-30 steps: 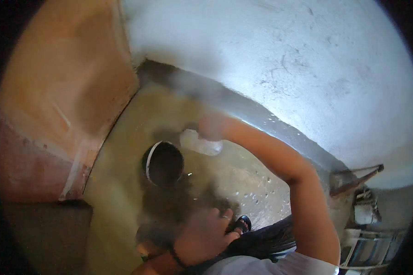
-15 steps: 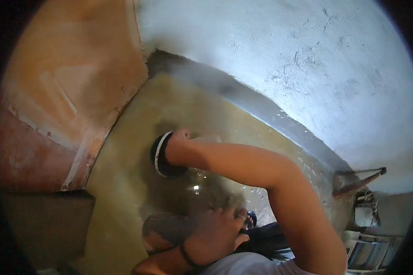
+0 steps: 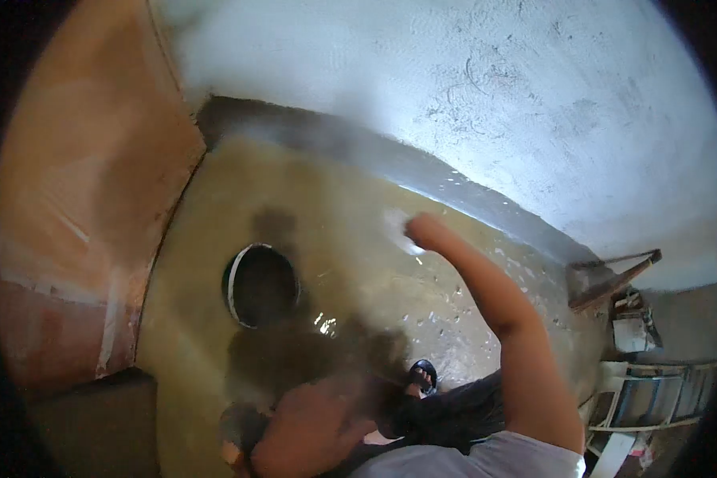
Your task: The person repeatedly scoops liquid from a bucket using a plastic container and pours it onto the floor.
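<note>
My right arm reaches out over the wet floor (image 3: 374, 187), and the right hand (image 3: 425, 230) is closed. A pale, whitish blur (image 3: 397, 228) is at its fingers; I cannot tell whether it is water or an object in the grip. Down and to the left stands a round black bucket (image 3: 264, 288) with a white rim line, apart from both hands. My left hand (image 3: 327, 418) is low near my bent legs, its fingers smeared by haze. Dark smudges on the lens hide part of the middle.
A rough white wall (image 3: 494, 103) rises on the far side, and an orange-brown wall (image 3: 80, 159) is at left. A wooden piece (image 3: 613, 283) leans by the wall at right, near a slatted rack (image 3: 657, 394). My sandalled foot (image 3: 422, 378) is on the floor.
My right hand has come out of the bucket and swung right, over the floor. The left hand has shifted slightly down and left. The camera view has shifted too.
</note>
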The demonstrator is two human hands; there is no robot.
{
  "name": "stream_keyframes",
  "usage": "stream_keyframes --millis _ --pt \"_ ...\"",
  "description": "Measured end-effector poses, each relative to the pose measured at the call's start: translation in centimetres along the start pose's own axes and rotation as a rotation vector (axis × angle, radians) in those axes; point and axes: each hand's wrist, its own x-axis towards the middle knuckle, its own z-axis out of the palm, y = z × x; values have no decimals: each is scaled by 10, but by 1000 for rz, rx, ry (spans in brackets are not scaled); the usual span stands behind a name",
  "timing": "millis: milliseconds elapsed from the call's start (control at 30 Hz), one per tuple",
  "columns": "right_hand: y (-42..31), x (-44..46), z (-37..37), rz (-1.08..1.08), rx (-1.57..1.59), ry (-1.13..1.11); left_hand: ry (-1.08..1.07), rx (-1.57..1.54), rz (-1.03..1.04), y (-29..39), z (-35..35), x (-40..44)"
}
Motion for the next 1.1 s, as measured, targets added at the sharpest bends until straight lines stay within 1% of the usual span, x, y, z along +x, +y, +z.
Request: stream_keyframes --millis 33,67,100,133,167,233,300,367,433,500,533,567,600,633,667,700,867,1000,1100 --pt "21 -31 11 159 29 -56 -1 3 -31 -2 -1 1" --pt "67 -48 67 266 -5 -187 -2 3 -68 -5 0 2" --pt "104 -79 111 307 -25 -197 -4 0 -72 -8 2 3" --pt "105 -118 102 463 -61 -253 4 8 -85 -12 3 5" --pt "113 -150 110 596 -24 -238 10 15 -97 -15 5 6" --pt "127 -193 124 704 -81 -368 -21 -25 -120 -21 5 9" --pt "120 -210 141 725 -113 -375 -43 -61 -138 -20 4 17" --pt "122 -197 157 735 -145 -373 -85 7 -179 -18 4 22" --pt "111 -170 170 524 -199 -342 -77 9 -162 -17 4 26" --pt "105 -131 170 420 -221 -293 -86 15 -153 -15 5 24" --pt "100 -108 167 386 -244 -270 -1 17 -161 -13 7 21" --pt "96 -85 164 273 -268 -242 86 15 -163 -12 8 20" --pt "90 -63 163 161 -297 -214 77 16 -159 -10 7 21" --pt "80 -41 169 129 -266 -89 51 -25 -167 -7 6 21" --pt "64 -16 161 30 -280 -87 27 -67 -176 -4 6 22" --pt "47 6 153 -15 -261 -68 32 -69 -175 -2 6 22" --pt "-45 79 98 -114 70 135 24 -125 -154 7 6 12" --pt "-84 88 43 -130 354 281 44 -105 -170 13 4 -1" --pt "-97 79 6 -150 454 321 37 -82 -187 14 9 -11"
